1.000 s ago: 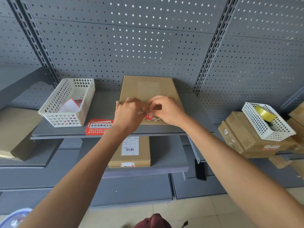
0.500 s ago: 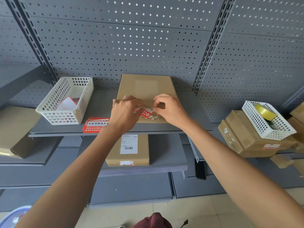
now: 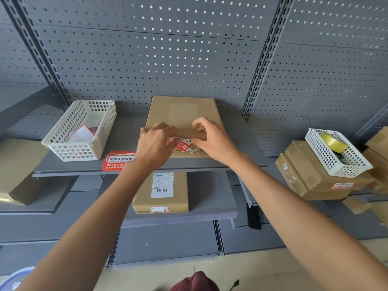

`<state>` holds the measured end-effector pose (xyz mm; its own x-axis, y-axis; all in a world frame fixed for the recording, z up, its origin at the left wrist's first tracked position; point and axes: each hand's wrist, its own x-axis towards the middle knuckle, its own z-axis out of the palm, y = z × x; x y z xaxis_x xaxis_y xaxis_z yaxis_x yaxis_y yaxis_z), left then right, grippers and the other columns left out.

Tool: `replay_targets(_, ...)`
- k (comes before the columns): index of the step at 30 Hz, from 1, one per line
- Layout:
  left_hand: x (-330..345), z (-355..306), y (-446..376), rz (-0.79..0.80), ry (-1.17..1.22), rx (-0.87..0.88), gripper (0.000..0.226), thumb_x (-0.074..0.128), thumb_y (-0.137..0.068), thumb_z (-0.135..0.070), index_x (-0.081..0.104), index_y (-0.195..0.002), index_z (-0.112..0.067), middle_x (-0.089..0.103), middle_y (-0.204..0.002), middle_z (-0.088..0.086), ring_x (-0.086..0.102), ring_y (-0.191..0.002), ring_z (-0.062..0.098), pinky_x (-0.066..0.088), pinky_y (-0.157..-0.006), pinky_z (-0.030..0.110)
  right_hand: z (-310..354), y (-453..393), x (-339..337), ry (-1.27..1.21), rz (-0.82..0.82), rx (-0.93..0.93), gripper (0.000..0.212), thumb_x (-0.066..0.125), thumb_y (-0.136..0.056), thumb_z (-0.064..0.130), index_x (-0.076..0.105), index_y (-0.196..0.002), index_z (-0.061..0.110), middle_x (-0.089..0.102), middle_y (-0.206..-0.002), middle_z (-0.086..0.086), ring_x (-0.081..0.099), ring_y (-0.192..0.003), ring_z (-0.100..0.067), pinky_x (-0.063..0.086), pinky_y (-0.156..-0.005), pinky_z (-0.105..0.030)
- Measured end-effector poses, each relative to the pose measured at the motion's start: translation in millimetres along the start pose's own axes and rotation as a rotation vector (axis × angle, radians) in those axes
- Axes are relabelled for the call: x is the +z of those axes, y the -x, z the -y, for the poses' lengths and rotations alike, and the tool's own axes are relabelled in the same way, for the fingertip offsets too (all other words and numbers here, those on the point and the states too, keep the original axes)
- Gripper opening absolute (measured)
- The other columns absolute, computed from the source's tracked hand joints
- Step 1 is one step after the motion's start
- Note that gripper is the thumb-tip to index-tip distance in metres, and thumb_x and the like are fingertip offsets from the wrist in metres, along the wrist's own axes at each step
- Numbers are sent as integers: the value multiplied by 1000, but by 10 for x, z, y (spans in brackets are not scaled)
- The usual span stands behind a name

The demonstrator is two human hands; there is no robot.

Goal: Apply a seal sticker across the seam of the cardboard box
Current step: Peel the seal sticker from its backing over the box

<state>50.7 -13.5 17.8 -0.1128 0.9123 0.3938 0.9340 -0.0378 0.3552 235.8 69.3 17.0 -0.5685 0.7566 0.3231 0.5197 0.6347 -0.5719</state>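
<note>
Grey metal shelf against perforated back panel — flat cardboard box at centre, white slotted basket at left, red-and-white sticker sheets near front edge, between basket and box.

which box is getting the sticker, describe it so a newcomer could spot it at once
Find the grey shelf in front of the pegboard, with a white basket at its left end. The box lies flat at the shelf's middle, under both hands. Unlike the box one shelf down, it bears no barcode label, and a red sticker is stretched between the hands above its near edge.
</note>
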Motion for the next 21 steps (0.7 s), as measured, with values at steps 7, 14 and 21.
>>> replay_targets(7, 9, 13, 2, 3, 8, 2, 15, 69, -91, -26, 73, -105, -22, 68, -118, 4, 62, -95, 33, 40, -99, 57, -15, 46, 132, 121, -100, -82, 10, 74, -87, 15, 65, -85, 12, 66, -112, 0, 55, -110, -20, 32, -83, -21)
replay_targets(14, 40, 47, 8, 9, -6, 22, 11, 68, -92, -23, 71, -103, -22, 66, -116, 5, 59, -95, 33, 39, -97, 53, -19, 65, 110, 93, 21, -59, 11, 72, -89, 15, 65, -81, 11, 61, -126, -2, 46, -120, -21, 34, -95, -28)
replay_targets(21, 52, 76, 19, 10, -10, 42, 7, 67, -92, -22, 70, -99, -22, 64, -114, 3, 58, -95, 30, 38, -97, 53, 20, 91, 79, 76, 63, -41, 6, 70, -89, 14, 64, -86, 12, 57, -130, 0, 41, -124, -19, 31, -97, -26)
